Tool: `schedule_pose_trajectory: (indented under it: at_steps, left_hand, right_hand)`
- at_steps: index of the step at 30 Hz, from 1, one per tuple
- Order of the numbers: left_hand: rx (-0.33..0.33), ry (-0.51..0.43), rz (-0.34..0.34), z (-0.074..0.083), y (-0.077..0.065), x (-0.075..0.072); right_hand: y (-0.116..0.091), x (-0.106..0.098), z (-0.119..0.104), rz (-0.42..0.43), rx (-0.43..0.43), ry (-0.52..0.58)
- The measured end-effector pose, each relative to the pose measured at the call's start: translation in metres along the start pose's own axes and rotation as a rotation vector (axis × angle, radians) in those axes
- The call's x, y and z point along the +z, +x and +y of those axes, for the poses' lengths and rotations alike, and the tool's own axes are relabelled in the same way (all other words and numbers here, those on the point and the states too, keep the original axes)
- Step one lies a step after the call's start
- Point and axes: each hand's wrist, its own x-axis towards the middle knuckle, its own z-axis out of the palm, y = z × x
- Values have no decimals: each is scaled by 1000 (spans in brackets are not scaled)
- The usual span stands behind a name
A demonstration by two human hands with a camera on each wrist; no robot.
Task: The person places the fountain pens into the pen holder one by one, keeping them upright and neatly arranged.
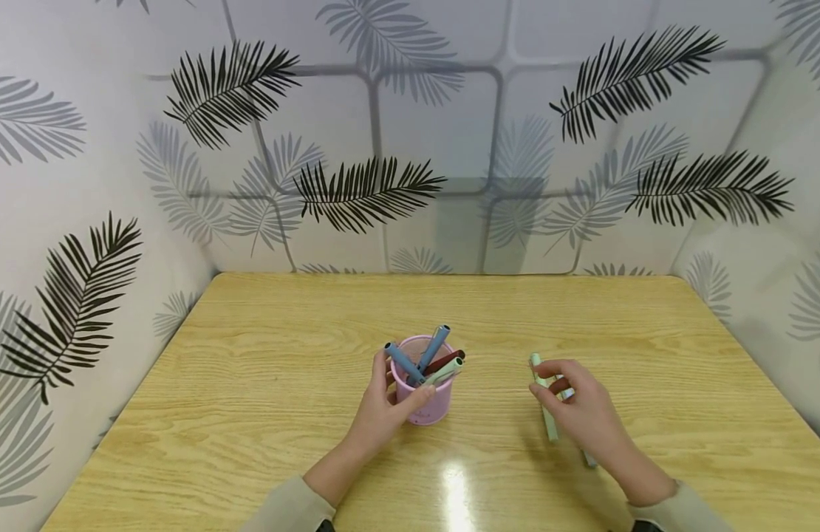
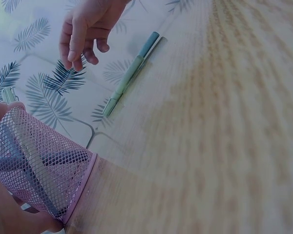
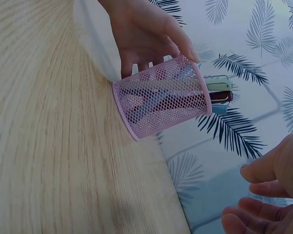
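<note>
Several pens [image 1: 405, 363], indistinct low inside the pink mesh cup [image 1: 434, 408]

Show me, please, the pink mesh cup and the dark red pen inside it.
Pink mesh cup [image 3: 161, 100]: right wrist view, middle of its side wall.
Dark red pen [image 1: 444, 362]: head view, its exposed barrel.

A glossy, yellow-brown, wood-grained tabletop [image 1: 270, 355], lit on its near side by a bright white glare [image 1: 456, 491], stretches before a pale grey-white wall covering [image 1: 436, 125] printed with feathery black palm fronds [image 1: 711, 191], fainter grey fronds [image 1: 386, 38] and rounded grey grid lines [image 1: 374, 118].
</note>
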Motion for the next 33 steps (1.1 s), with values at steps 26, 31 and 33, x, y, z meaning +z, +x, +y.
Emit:
schedule_pose_trajectory:
  at_steps: [26, 31, 33]
  left_hand:
    - [0, -3, -9, 1, -1, -2]
    - [-9, -10, -13, 4, 0, -3]
    - [-9, -13, -13, 5, 0, -4]
  right_hand:
    - [-2, -19, 26, -134, 211, -169]
    - [0, -20, 29, -178, 230, -204]
    - [1, -21, 29, -193, 238, -217]
